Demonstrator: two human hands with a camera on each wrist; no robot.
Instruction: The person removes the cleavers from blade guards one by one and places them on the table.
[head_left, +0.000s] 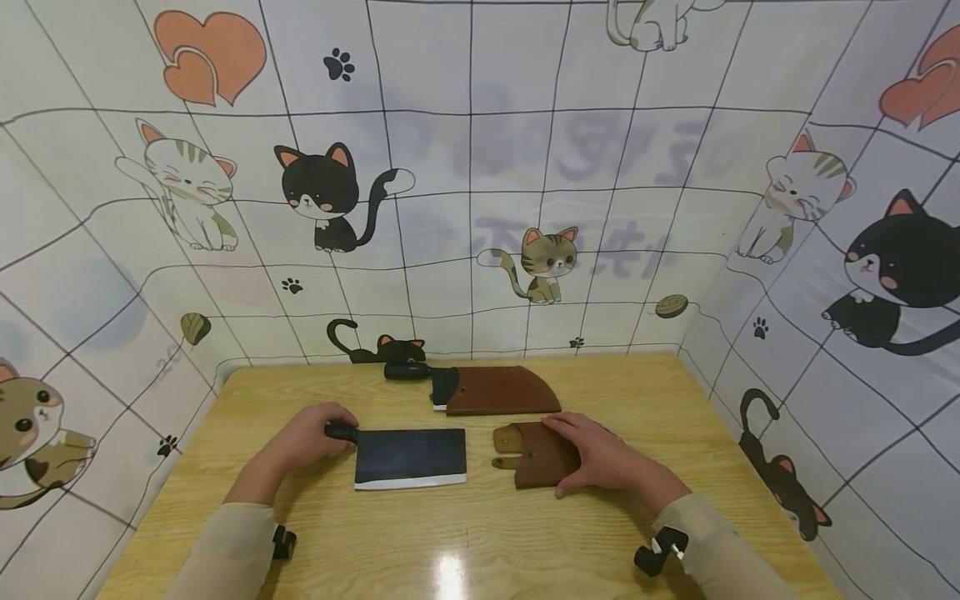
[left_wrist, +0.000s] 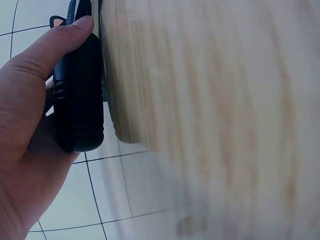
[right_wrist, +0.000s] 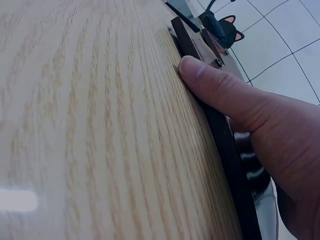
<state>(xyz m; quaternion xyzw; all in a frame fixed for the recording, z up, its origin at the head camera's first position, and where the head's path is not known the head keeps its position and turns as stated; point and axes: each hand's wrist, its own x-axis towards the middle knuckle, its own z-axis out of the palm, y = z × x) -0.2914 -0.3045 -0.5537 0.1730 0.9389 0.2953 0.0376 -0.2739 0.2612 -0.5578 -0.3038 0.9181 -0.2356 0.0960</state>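
Note:
Toward the left of the wooden table, my left hand (head_left: 309, 435) grips the black handle (left_wrist: 79, 95) of a cleaver (head_left: 411, 454). Its broad dark blade lies to the right, with a pale cutting edge facing me. In the left wrist view the thumb lies along the handle. My right hand (head_left: 603, 457) holds a brown leather sheath (head_left: 538, 471) across its width, fingers at the far edge and thumb at the near one. The sheath's strap end faces the cleaver, with a gap between them. The sheath's right end is hidden under the hand.
Behind both lies another knife with a black handle (head_left: 407, 371), its wide blade mostly inside a brown leather sheath (head_left: 501, 390). The wooden table (head_left: 390, 542) meets a cat-printed cloth wall (head_left: 442, 275) at the back and sides.

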